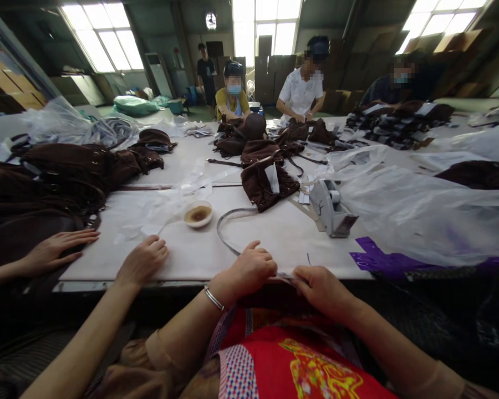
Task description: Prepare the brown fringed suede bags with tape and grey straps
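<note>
My left hand (pixel 253 269), with a silver bangle at the wrist, is closed at the table's front edge on a thin grey strap (pixel 222 226). From there the strap curves away over the white table to a dark brown fringed bag (pixel 264 185). To the right, my right hand (pixel 318 285) pinches the same narrow piece, a short stretch of which shows between the two hands. Under my hands, the dark material is too shaded to make out. A small bowl (pixel 198 214) with brown residue stands beyond my left hand.
A tape dispenser (pixel 332 208) stands ahead on the right, beside plastic sheeting (pixel 416 213) and purple tape (pixel 388 257). Brown bags (pixel 62 166) are piled at the left. A neighbour's hands (pixel 143 260) rest on the table (pixel 120 221) close by. Several people are across it.
</note>
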`<move>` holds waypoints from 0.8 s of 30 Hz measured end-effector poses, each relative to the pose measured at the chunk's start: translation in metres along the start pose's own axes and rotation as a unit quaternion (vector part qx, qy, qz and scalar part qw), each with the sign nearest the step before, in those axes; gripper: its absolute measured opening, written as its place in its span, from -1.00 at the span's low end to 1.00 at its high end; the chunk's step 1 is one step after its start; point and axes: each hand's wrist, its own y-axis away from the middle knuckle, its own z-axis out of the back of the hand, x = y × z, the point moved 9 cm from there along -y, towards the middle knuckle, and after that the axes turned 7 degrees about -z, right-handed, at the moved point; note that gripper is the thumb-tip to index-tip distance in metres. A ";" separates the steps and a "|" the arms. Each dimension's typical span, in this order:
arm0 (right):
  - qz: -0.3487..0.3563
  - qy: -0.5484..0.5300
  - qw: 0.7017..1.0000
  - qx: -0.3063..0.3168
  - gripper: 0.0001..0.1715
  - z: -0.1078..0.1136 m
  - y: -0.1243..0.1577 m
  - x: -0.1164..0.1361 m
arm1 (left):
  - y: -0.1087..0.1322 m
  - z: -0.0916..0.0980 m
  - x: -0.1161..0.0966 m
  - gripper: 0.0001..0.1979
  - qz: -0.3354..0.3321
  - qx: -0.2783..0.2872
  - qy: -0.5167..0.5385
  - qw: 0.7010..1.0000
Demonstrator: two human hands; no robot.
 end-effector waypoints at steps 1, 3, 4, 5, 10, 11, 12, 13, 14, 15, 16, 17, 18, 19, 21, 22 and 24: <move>-0.006 -0.016 1.000 0.021 -0.72 -0.004 0.000 -0.001 | 0.004 0.000 0.009 -0.87 0.014 0.000 -0.008 1.000; -0.036 -0.074 0.992 0.092 -0.80 -0.016 0.007 -0.015 | 0.021 0.007 0.037 -0.86 0.061 -0.015 -0.027 0.998; -0.055 -0.104 0.985 0.127 -0.82 -0.020 0.012 -0.025 | 0.034 0.012 0.055 -0.85 0.094 -0.026 -0.037 0.995; -0.071 -0.124 0.978 0.152 -0.83 -0.022 0.018 -0.036 | 0.049 0.016 0.074 -0.84 0.130 -0.036 -0.047 0.990; -0.068 -0.066 0.987 0.128 -0.75 0.014 0.035 -0.077 | 0.116 0.024 0.141 -0.83 0.259 -0.060 -0.079 0.961; -0.057 -0.035 0.993 0.102 -0.73 0.026 0.034 -0.077 | 0.123 0.024 0.147 -0.84 0.281 -0.060 -0.089 0.954; -0.045 -0.005 0.996 0.075 -0.70 0.037 0.032 -0.075 | 0.127 0.023 0.150 -0.84 0.305 -0.059 -0.102 0.945; -0.035 0.028 0.998 0.046 -0.68 0.047 0.028 -0.069 | 0.128 0.024 0.148 -0.86 0.328 -0.061 -0.120 0.935; -0.027 0.064 0.997 0.019 -0.67 0.054 0.024 -0.061 | 0.124 0.027 0.142 -0.85 0.341 -0.066 -0.138 0.928; -0.021 0.102 0.995 -0.004 -0.67 0.058 0.018 -0.050 | 0.114 0.030 0.129 -0.79 0.335 -0.074 -0.150 0.927; -0.017 0.141 0.990 -0.022 -0.67 0.059 0.011 -0.038 | 0.099 0.033 0.111 -0.66 0.312 -0.085 -0.153 0.934; -0.011 0.182 0.983 -0.035 -0.69 0.056 0.003 -0.024 | 0.080 0.035 0.088 -0.51 0.269 -0.094 -0.145 0.947; 0.000 0.218 0.975 -0.046 -0.71 0.052 -0.005 -0.009 | 0.058 0.033 0.062 -0.41 0.208 -0.096 -0.122 0.966; 0.019 0.247 0.967 -0.054 -0.73 0.046 -0.013 0.006 | 0.037 0.030 0.036 -0.38 0.148 -0.090 -0.093 0.980; 0.074 0.278 0.955 -0.064 -0.78 0.031 -0.025 0.034 | 0.004 0.018 0.001 -0.51 0.078 -0.072 -0.047 0.993; 0.100 0.285 0.951 -0.067 -0.79 0.024 -0.030 0.042 | -0.006 0.011 -0.004 -0.65 0.078 -0.062 -0.040 0.994; 0.134 0.292 0.944 -0.074 -0.81 0.015 -0.035 0.044 | -0.010 -0.001 0.006 -0.85 0.115 -0.047 -0.057 0.991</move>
